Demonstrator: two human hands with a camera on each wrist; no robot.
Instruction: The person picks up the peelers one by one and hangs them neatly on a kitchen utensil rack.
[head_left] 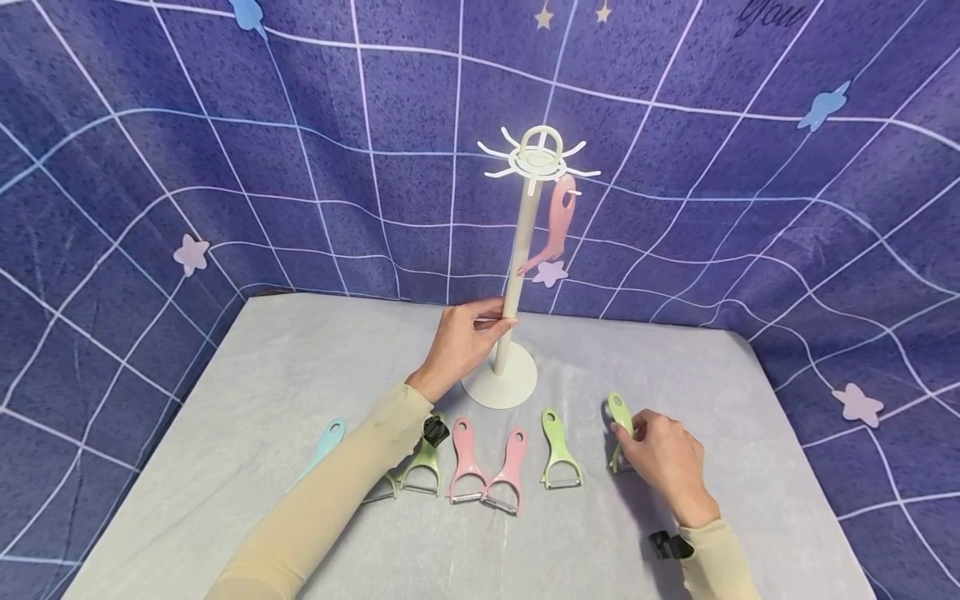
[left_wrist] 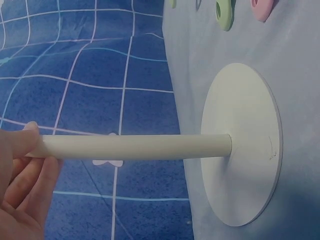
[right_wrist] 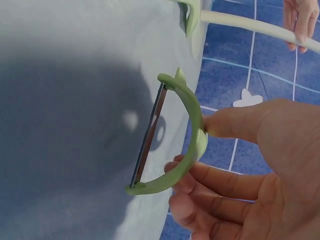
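Observation:
My left hand [head_left: 463, 343] grips the pole [left_wrist: 135, 146] of a cream hook stand, fingers and thumb round its lower half. The stand's round base [head_left: 501, 387] sits on the table, and a ring of hooks [head_left: 538, 161] tops it. From one hook hangs a pink peeler [head_left: 560, 218]. At the right, my right hand [head_left: 670, 457] pinches a green peeler [right_wrist: 192, 150] between thumb and fingers, its blade facing away from the palm. In the head view that hand covers part of the peeler. Near the stand lies another green peeler [head_left: 557, 446].
Two pink peelers [head_left: 465, 458] lie side by side in front of the base. A green peeler [head_left: 426, 467] and a blue peeler [head_left: 330, 437] are partly covered by my left sleeve [head_left: 337, 492]. A purple patterned curtain [head_left: 375, 150] stands behind the grey table [head_left: 570, 550].

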